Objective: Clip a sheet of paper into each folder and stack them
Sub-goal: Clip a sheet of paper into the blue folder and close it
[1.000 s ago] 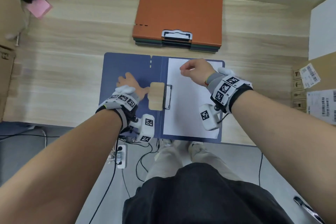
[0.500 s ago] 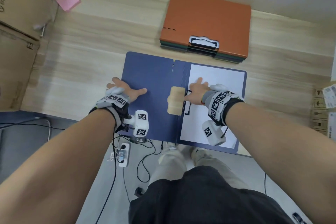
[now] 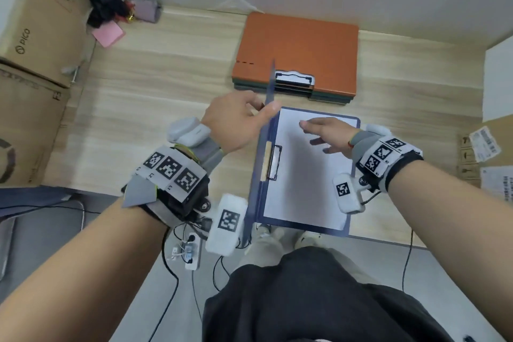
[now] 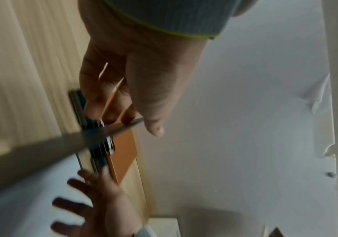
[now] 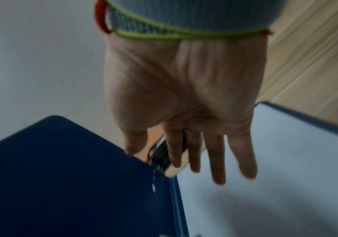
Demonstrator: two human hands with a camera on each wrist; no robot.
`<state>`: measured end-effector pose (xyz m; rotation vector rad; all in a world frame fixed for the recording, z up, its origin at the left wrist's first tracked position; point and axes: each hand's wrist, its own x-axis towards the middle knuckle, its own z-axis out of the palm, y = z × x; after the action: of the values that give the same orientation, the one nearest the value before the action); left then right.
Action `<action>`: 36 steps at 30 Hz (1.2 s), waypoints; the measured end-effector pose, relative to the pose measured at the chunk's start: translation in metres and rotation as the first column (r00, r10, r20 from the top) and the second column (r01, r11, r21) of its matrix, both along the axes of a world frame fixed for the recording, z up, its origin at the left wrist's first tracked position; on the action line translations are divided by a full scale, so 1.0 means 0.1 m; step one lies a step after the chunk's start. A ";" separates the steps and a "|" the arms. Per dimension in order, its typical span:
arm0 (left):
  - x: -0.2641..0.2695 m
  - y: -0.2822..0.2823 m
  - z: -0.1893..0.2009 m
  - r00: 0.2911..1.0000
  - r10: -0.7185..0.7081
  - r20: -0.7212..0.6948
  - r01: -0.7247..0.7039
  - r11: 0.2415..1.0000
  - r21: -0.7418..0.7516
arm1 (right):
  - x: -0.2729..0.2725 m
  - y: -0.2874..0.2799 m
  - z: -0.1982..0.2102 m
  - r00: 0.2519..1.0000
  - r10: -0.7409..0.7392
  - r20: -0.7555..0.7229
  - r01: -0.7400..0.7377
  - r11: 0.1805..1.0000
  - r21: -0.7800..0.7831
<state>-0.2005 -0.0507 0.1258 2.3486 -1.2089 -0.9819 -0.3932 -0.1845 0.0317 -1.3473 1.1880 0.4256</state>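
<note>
The front cover [image 3: 268, 108] of the blue folder [image 3: 350, 226], flat on the table at 9 o'clock of the spine a moment ago, has been raised upright, seen edge-on. Its far edge is now pinched by the left hand [image 3: 236, 122], which earlier lay flat on it. The right hand [image 3: 329, 134] has been lifted off the clip [image 3: 273, 162] toward 2 o'clock and is held, fingers spread, over the paper [image 3: 302, 191].

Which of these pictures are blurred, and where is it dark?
Head view: mostly sharp, well lit. Left wrist view: the blue folder cover is smeared by motion, the right hand is blurred and dim. Right wrist view: the fingertips are soft, the cover and the paper look shaded.
</note>
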 end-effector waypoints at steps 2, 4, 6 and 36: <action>-0.25 -0.12 -0.02 0.996 -0.037 -0.082 0.035 0.999 -0.027 | -0.18 -0.08 0.08 0.982 -0.172 0.082 0.167 0.984 0.057; -0.43 -0.21 -0.25 0.997 -0.053 -0.062 0.055 0.998 0.024 | -0.37 -0.14 0.14 0.937 -0.329 0.119 0.322 0.944 0.077; -0.53 -0.25 -0.57 0.999 -0.034 0.005 0.033 0.990 0.137 | -0.56 -0.16 0.13 0.893 -0.435 0.116 0.428 0.900 0.082; -0.34 -0.96 -0.58 0.880 0.165 -0.445 -0.220 0.972 -0.076 | -1.32 -0.35 -0.07 0.872 -0.488 -0.023 0.484 0.855 0.185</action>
<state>-0.2350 -0.1467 0.0680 1.9587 -0.8172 -1.2364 -0.5254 -0.2198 0.0245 -0.8443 1.3803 0.1463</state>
